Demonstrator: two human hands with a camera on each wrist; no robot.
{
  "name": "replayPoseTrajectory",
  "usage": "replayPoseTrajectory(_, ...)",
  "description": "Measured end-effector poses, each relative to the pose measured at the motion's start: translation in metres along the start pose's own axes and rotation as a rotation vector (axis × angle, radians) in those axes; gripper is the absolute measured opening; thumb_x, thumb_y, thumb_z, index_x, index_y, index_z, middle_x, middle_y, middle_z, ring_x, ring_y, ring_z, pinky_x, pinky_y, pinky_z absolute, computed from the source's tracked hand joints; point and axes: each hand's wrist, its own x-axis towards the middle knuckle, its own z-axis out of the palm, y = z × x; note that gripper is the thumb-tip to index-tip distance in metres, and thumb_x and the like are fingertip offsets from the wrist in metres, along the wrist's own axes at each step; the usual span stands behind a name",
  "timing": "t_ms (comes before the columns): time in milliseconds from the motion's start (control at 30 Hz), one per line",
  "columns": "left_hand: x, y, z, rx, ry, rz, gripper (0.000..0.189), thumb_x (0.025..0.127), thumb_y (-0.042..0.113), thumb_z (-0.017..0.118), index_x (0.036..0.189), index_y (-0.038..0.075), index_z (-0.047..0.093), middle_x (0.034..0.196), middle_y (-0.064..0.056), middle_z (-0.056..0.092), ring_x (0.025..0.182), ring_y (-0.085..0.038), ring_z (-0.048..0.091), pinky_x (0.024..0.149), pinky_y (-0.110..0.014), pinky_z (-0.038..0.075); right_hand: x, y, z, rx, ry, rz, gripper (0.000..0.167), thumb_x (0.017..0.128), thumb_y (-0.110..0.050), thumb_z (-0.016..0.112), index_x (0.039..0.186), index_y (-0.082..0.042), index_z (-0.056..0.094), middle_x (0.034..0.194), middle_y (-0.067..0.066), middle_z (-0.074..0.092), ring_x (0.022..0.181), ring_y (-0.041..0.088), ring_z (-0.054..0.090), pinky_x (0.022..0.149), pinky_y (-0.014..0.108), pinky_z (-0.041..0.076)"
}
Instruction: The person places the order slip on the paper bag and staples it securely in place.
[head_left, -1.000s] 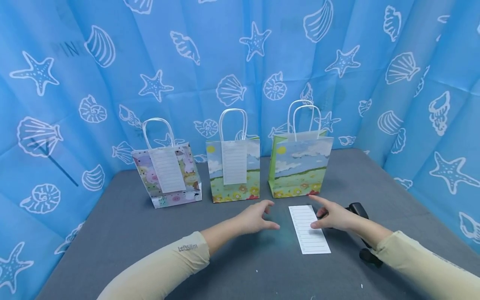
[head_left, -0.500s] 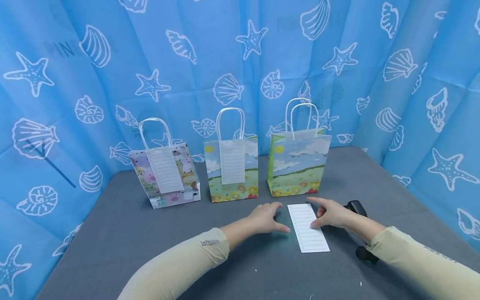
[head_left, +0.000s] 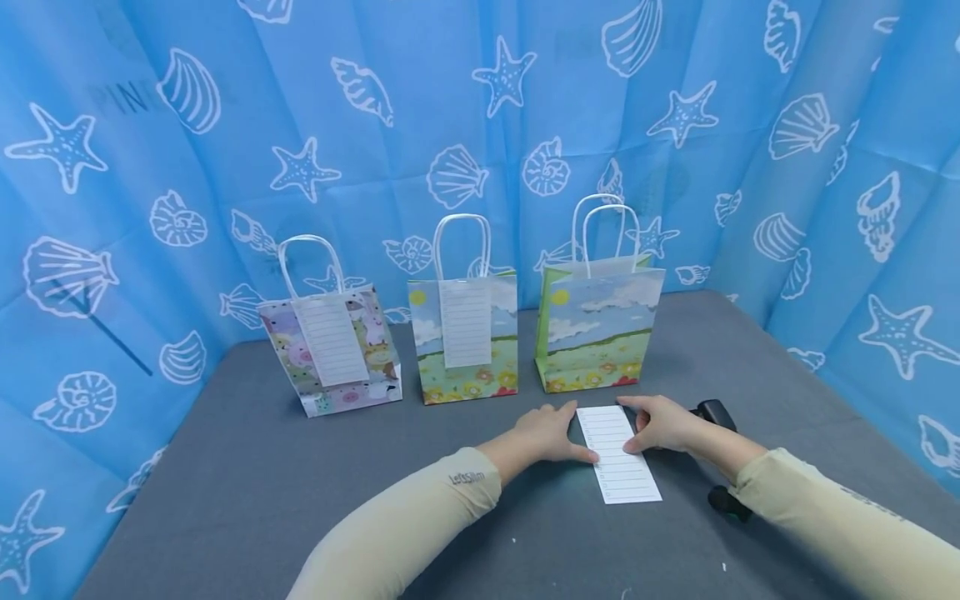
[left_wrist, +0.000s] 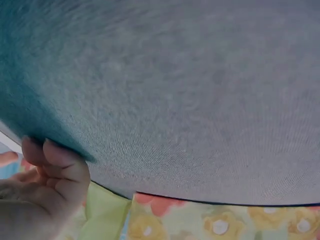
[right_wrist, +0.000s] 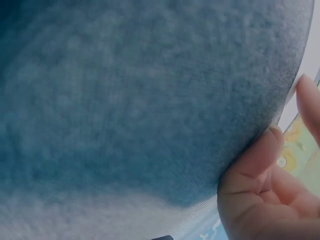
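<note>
A narrow white checklist card [head_left: 622, 467] with printed lines lies on the grey table, between both hands in the head view. My left hand [head_left: 543, 435] reaches its left edge, thumb and forefinger spread and their tips right at the paper. On the opposite side my right hand [head_left: 663, 423] touches the right edge with its thumb; the forefinger points to the top corner. In the left wrist view the fingers [left_wrist: 60, 155] rest on the cloth. A strip of the card [right_wrist: 311, 55] shows beside the right fingers in the right wrist view.
Three paper gift bags stand behind: an animal-print bag [head_left: 382, 333], a meadow-print bag [head_left: 504, 333], each with a lined card on its front, and another meadow-print bag [head_left: 600, 325] without one. A black object [head_left: 716, 414] lies partly under the right forearm. A blue shell-print curtain [head_left: 405, 100] hangs behind.
My left hand has moved right, from beside the card to its left edge. The right hand has stayed at the right edge, nearly still. The card and bags have not moved.
</note>
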Motion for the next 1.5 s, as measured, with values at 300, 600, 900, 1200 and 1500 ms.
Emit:
replayPoseTrajectory(300, -0.003, 0.003, -0.002, 0.088, -0.012, -0.04, 0.088, 0.079, 0.068, 0.065, 0.151, 0.026, 0.035, 0.14, -0.003, 0.05, 0.126, -0.02, 0.049, 0.094, -0.037, 0.045, 0.004, -0.002, 0.006, 0.015, 0.005, 0.017, 0.077, 0.076, -0.002, 0.081, 0.139, 0.014, 0.04, 0.064, 0.005, 0.045, 0.054, 0.017, 0.038, 0.054, 0.03, 0.034)
replayPoseTrajectory(600, -0.002, 0.005, 0.002, 0.073, 0.003, -0.062, 0.089, 0.079, 0.068, 0.066, 0.152, 0.031, 0.031, 0.138, -0.005, 0.048, 0.122, -0.02, 0.05, 0.091, -0.037, 0.045, 0.004, -0.002, 0.005, 0.008, 0.002, 0.006, 0.072, 0.077, -0.003, 0.081, 0.136, 0.013, 0.045, 0.066, 0.006, 0.046, 0.056, 0.018, 0.04, 0.054, 0.031, 0.035)
replayPoseTrajectory(900, 0.003, 0.004, 0.0, -0.161, 0.071, -0.048, 0.072, 0.083, 0.052, 0.073, 0.144, 0.025, 0.047, 0.135, 0.0, 0.055, 0.122, -0.018, 0.052, 0.092, -0.037, 0.045, 0.004, -0.003, 0.002, -0.004, 0.0, 0.028, 0.076, 0.075, -0.004, 0.082, 0.138, 0.012, 0.041, 0.07, 0.007, 0.046, 0.058, 0.019, 0.041, 0.055, 0.031, 0.036)
replayPoseTrajectory(1200, 0.008, 0.02, 0.003, -0.335, 0.161, -0.107, 0.015, 0.091, 0.031, 0.069, 0.097, 0.018, 0.066, 0.086, 0.006, 0.063, 0.073, -0.011, 0.056, 0.067, -0.029, 0.042, 0.003, -0.001, 0.003, -0.002, 0.001, 0.017, 0.077, 0.075, -0.004, 0.082, 0.138, 0.012, 0.041, 0.068, 0.007, 0.046, 0.058, 0.018, 0.04, 0.055, 0.031, 0.035)
replayPoseTrajectory(1500, 0.006, 0.027, 0.003, -0.451, 0.173, -0.191, 0.031, 0.093, 0.021, 0.065, 0.066, 0.012, 0.053, 0.063, 0.0, 0.047, 0.055, -0.014, 0.041, 0.052, -0.026, 0.03, 0.001, 0.0, -0.001, 0.084, 0.023, 0.056, 0.067, 0.08, -0.012, 0.079, 0.134, 0.009, 0.045, 0.073, 0.007, 0.049, 0.061, 0.019, 0.045, 0.054, 0.032, 0.04)
